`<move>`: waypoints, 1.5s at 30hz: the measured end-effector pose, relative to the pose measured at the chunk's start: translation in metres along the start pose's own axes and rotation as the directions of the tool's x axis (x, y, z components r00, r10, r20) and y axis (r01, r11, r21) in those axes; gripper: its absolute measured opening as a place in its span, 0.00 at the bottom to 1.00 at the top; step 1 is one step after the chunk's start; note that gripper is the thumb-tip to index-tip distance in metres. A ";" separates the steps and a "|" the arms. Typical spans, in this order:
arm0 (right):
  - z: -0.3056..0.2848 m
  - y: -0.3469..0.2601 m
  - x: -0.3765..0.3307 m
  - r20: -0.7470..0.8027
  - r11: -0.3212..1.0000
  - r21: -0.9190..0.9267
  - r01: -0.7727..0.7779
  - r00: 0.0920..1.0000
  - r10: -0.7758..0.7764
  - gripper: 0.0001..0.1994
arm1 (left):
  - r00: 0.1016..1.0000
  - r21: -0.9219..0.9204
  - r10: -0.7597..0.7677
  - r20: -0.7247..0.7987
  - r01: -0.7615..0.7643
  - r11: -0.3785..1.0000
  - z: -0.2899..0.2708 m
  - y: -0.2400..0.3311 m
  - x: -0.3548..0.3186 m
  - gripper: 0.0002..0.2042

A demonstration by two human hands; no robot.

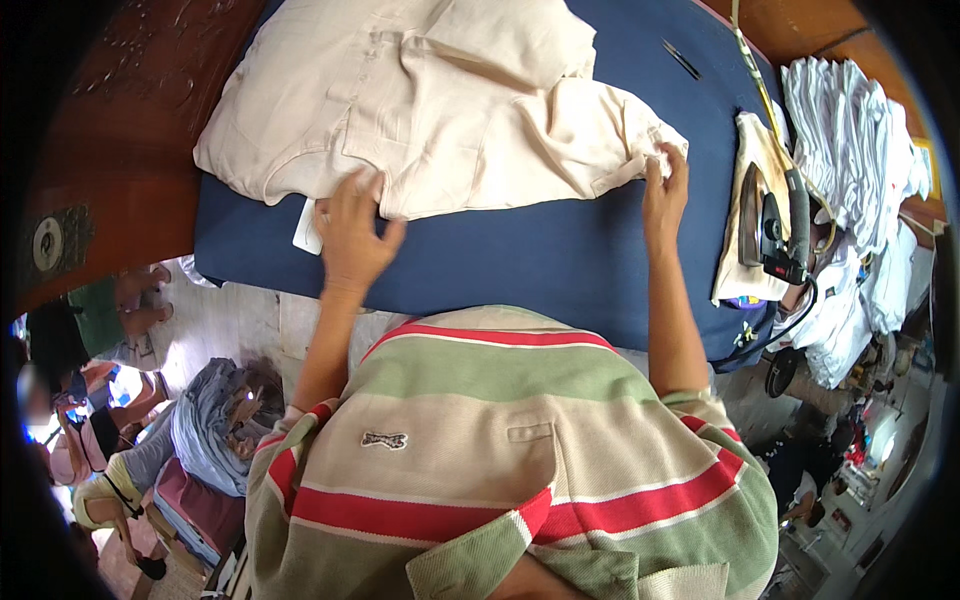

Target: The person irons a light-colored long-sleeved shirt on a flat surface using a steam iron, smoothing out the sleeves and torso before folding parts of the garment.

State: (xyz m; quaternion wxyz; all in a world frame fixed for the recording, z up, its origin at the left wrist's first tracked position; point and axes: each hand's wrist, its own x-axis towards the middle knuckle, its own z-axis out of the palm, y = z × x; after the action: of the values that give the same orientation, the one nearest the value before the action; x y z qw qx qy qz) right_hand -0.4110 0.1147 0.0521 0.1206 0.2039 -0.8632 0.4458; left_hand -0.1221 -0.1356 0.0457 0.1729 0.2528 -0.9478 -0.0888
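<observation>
Shirt: the cream shirt (470, 120) lies on the navy-covered counter (520, 260), mostly beyond and between both sets of fingers.
Left fingers: the left hand (352, 225) is at the shirt's near edge, thumb spread away; motion blur, so can't tell if they've got any cloth.
Right fingers: the right hand (664, 205) looks to be pinching the sleeve end.
Done: shirt laid out, sleeve stretched toward the right fingers.
Not done: folds and creases across body and sleeve, so I'd call it early (just my read).
Iron: the corded iron (773, 232) is parked off to the right of the right fingers, clear of the shirt.
Hard to see: top of the shirt is cut off. The white tag (306, 230) beside the left fingers is partly covered, and the slim dark tool (683, 60) ahead of the right fingers is too small to identify.
</observation>
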 end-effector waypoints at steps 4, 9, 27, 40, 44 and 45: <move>0.008 0.053 0.030 0.043 0.924 -0.375 0.077 0.997 -0.066 0.10 | 0.997 -0.021 0.014 0.081 -0.013 1.000 0.034 0.006 0.001 0.14; -0.054 0.042 0.009 0.303 0.891 -0.450 -0.062 0.928 0.217 0.10 | 0.987 0.020 -0.037 0.155 0.034 0.999 0.000 -0.024 -0.018 0.10; -0.083 0.086 0.014 0.690 0.819 -0.491 0.297 0.706 0.157 0.10 | 0.872 0.031 -0.381 -0.307 0.409 0.912 0.003 -0.068 0.084 0.22; -0.004 -0.052 0.039 0.670 0.942 -0.109 0.317 0.723 -0.166 0.14 | 0.554 -0.669 -0.703 -0.446 0.315 0.673 0.038 -0.064 0.036 0.07; 0.079 -0.077 0.050 0.697 0.908 0.067 0.413 0.632 -0.338 0.13 | 0.541 -0.834 -0.823 -0.174 0.364 0.416 0.038 -0.023 0.013 0.07; 0.093 -0.079 0.050 0.670 0.903 0.090 0.421 0.645 -0.368 0.14 | 0.520 -0.886 -0.841 -0.149 0.308 0.348 0.032 -0.026 0.009 0.08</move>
State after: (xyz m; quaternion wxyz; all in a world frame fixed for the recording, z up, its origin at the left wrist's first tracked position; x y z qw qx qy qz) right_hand -0.4212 -0.0147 0.0754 -0.0977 0.5289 -0.7978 0.2726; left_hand -0.1295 -0.1597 0.0116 0.5009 0.5041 -0.5325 -0.4597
